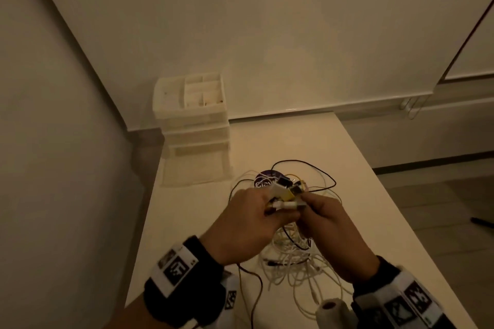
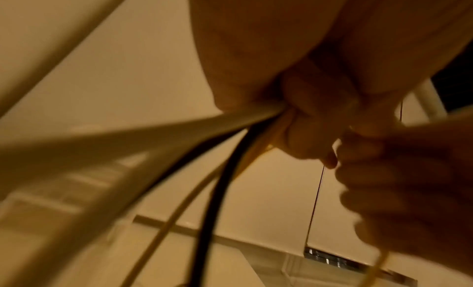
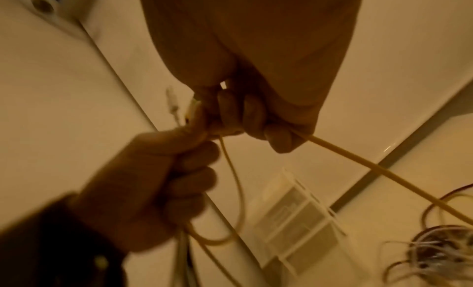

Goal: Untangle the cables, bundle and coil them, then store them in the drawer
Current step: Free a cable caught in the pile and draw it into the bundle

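Over the white table (image 1: 361, 168), my left hand (image 1: 270, 209) grips a bunch of cable ends: white, yellow and black plugs (image 1: 283, 192). My right hand (image 1: 306, 204) meets it and pinches the same bunch from the right. Below my hands lies the tangle of white, yellow and black cables (image 1: 294, 259). The left wrist view shows curled fingers (image 2: 307, 119) round a black cable (image 2: 212, 200), a yellow cable (image 2: 176, 214) and a white one. In the right wrist view, fingers (image 3: 245, 113) hold a yellow cable (image 3: 384, 174). The drawer unit (image 1: 192, 120) stands at the table's far left corner, its lowest drawer (image 1: 195, 165) pulled out.
A round purple object (image 1: 264, 177) lies under the far cables. A white roll (image 1: 331, 310) sits at the near edge by my right wrist. Walls close the left and far sides; the table's right edge drops to the floor.
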